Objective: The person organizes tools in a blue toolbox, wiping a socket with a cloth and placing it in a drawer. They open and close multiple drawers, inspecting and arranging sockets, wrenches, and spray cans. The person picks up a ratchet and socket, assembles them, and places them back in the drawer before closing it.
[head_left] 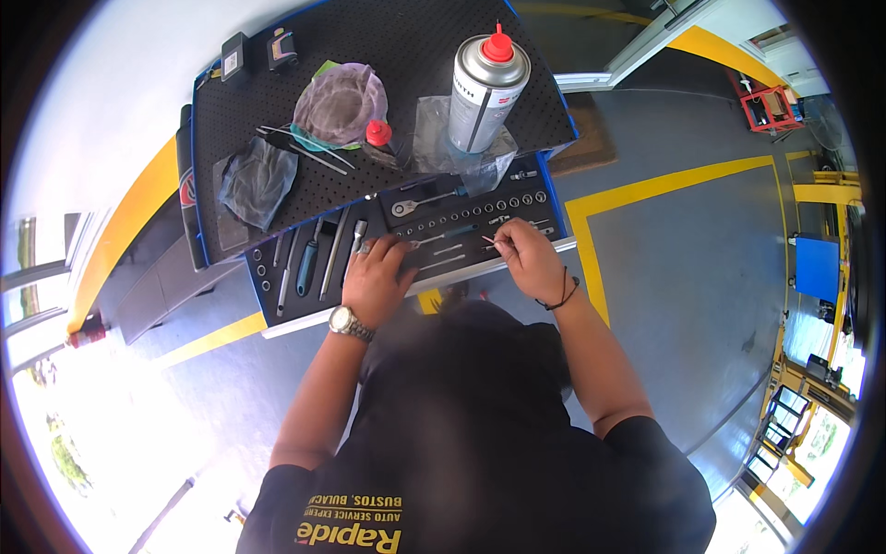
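Note:
My left hand point(374, 277), with a metal wristwatch, lies palm down on the open tool drawer point(305, 309), fingertips at the foam insert next to an extension bar point(356, 235). My right hand point(531, 258), with a black band at the wrist, pinches a thin small tool with a red tip point(487, 240) just above the insert. Between the hands lie a row of sockets point(480, 210), a ratchet point(420, 203) and slim drivers point(443, 249). A blue-handled screwdriver point(307, 258) and long bars lie left of my left hand.
On the cart top's black mat point(388, 46) stand a silver spray can with a red cap point(484, 88), a small red-capped bottle point(378, 137), crumpled plastic bags point(258, 180) and a purple net point(340, 102). Grey floor with yellow lines point(664, 185) lies to the right.

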`<state>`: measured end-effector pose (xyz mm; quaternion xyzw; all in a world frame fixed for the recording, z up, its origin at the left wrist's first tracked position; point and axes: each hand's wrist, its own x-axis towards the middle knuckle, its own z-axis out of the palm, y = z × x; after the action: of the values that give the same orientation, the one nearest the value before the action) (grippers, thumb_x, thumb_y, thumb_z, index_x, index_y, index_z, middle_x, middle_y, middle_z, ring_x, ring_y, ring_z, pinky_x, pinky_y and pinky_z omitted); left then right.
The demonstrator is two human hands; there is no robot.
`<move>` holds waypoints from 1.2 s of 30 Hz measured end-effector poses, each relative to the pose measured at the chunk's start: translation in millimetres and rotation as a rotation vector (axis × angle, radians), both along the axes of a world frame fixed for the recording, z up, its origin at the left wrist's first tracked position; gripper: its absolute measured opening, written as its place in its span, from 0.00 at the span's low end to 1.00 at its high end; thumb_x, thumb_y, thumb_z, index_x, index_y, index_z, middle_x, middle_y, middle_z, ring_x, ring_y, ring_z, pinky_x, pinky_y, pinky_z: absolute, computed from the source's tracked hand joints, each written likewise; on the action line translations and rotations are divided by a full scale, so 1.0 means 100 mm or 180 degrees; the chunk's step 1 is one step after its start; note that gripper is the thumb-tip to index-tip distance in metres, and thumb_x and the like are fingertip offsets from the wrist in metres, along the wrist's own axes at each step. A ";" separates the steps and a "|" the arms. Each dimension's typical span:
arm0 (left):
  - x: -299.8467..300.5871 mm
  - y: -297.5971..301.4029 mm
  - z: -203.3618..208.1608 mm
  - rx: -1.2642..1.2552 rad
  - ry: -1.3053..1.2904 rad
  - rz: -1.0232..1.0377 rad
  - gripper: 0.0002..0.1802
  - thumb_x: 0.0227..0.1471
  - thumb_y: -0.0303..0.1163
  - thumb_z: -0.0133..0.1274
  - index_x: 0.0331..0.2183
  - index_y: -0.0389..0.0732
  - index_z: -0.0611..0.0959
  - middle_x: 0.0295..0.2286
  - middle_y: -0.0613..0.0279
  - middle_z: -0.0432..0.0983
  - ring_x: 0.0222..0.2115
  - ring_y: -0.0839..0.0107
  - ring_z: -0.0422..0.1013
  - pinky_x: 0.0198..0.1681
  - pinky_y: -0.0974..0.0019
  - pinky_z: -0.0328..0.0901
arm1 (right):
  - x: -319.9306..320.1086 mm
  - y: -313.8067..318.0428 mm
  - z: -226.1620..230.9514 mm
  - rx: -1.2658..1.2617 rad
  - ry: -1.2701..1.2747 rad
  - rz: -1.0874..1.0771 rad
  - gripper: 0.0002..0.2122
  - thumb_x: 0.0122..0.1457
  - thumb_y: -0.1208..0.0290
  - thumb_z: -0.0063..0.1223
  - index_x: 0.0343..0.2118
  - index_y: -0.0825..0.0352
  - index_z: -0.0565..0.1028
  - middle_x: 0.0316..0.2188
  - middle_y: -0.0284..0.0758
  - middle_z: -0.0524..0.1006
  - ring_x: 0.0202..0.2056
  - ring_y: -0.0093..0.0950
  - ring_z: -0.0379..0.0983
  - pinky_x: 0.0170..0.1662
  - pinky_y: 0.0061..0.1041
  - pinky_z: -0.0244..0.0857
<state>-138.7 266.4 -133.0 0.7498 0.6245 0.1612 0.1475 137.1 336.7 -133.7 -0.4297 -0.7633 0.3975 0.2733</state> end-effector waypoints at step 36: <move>0.32 -0.37 -0.20 -0.0603 0.0287 0.0429 0.27 0.42 0.55 0.65 0.28 0.39 0.81 0.34 0.53 0.71 0.39 0.51 0.69 0.44 0.51 0.64 | -0.31 -0.13 -0.23 0.0444 -0.0490 0.0486 0.03 0.53 0.76 0.54 0.31 0.66 0.74 0.30 0.38 0.75 0.36 0.41 0.74 0.39 0.37 0.68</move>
<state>-106.9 229.7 -153.0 0.6953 0.6920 0.0771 0.1783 106.6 323.3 -157.2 -0.3795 -0.8383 0.3291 0.2120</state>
